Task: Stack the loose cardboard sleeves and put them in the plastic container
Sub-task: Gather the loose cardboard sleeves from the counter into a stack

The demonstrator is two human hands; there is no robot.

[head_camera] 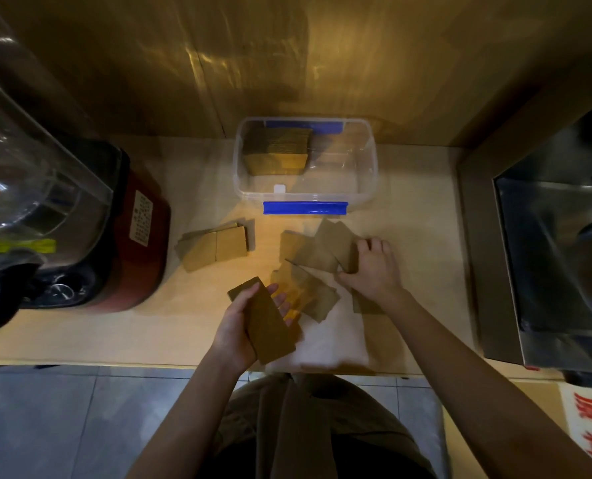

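I am clasping a small stack of sleeves [270, 323] in my left hand [241, 326], fingers curled around it, while my right hand [374, 267] is pressing open-fingered on the loose sleeves [317, 252] just beyond. Farther past both, the plastic container [365, 188] is holding a packed stack [277, 150].
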